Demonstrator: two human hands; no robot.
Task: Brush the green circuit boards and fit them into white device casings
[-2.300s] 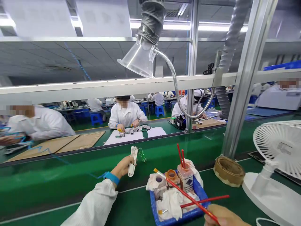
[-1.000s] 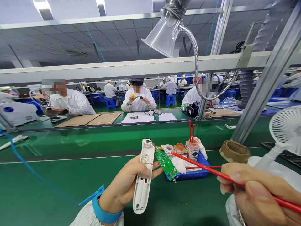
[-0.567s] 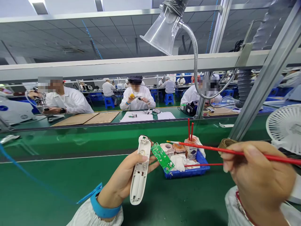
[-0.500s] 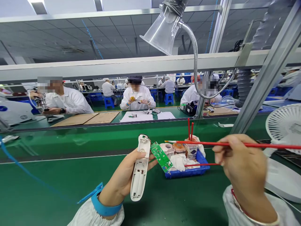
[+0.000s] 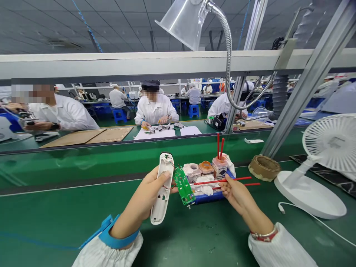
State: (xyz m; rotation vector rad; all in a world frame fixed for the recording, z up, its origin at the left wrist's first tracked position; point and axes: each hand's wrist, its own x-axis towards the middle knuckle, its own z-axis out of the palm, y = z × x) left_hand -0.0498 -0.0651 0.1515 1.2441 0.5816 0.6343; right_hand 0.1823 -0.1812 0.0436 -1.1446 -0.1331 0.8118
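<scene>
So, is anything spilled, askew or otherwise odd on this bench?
Possibly: small wet-looking marks dot the glossy green tabletop on the near side of the blue plastic tray, odd against the otherwise smooth surface. I can't tell whether they're liquid. Nothing else stands out.

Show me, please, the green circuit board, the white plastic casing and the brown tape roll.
Green circuit board (image 5: 184,186), head view: middle of its face.
White plastic casing (image 5: 161,199), head view: inner side, lower half.
Brown tape roll (image 5: 262,173), head view: front of outer wall.

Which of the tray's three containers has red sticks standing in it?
The rightmost bottle, beside the orange-rimmed jar: two red sticks rise from its mouth, none from the others.
</scene>
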